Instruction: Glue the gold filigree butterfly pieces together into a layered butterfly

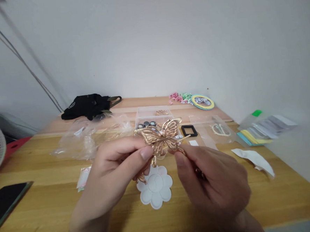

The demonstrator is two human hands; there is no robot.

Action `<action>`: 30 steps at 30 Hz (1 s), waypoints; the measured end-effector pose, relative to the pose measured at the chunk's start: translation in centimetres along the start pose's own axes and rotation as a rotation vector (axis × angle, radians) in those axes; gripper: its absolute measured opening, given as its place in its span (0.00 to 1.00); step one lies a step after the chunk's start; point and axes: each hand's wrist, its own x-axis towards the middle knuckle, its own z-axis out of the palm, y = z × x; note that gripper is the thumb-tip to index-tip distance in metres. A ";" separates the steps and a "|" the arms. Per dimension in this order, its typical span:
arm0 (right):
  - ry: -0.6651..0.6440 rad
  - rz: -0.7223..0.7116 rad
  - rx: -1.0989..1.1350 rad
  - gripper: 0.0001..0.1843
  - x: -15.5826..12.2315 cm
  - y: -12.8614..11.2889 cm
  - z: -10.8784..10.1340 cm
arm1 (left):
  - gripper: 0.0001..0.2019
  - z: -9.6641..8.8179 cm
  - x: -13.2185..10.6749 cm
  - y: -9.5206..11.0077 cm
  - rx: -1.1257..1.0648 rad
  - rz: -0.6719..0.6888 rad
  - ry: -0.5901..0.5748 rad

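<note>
Okay, gold metal butterfly ornament (159, 138) hangs between both hands above the wooden tabletop (45, 210), long axis running roughly left-right, right side tilted up. Left hand (115, 171) sits on its left, thumb and fingers pressed together, pinching the lower left wing. Right hand (214, 182) sits on its right, fingers curled, thumb and forefinger pinching the lower right wing; exact contact is partly hidden. Both hands are about equally near. Thin pale stick (184, 139) pokes out right of the butterfly. Below the butterfly: white flower-shaped palette (155, 189). Beyond it: clear plastic box (153, 115) holding small round parts. Right of it: black square frame (189, 130). Left of it: crumpled plastic bag (89, 141).
</note>
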 end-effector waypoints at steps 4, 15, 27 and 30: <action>0.020 -0.022 0.018 0.09 0.1 0.0 0.0 | 0.16 0.0 -0.1 0.1 0.009 0.029 -0.013; 0.022 -0.020 0.047 0.08 0.3 -0.2 -0.3 | 0.17 -0.3 -0.2 0.0 0.040 0.043 -0.046; 0.038 0.051 0.049 0.09 0.0 -0.3 -0.1 | 0.16 -0.1 -0.5 -0.1 -0.008 0.005 -0.064; 0.018 0.056 0.063 0.11 0.0 -0.3 -0.3 | 0.15 -0.1 -0.8 -0.1 -0.016 -0.007 -0.056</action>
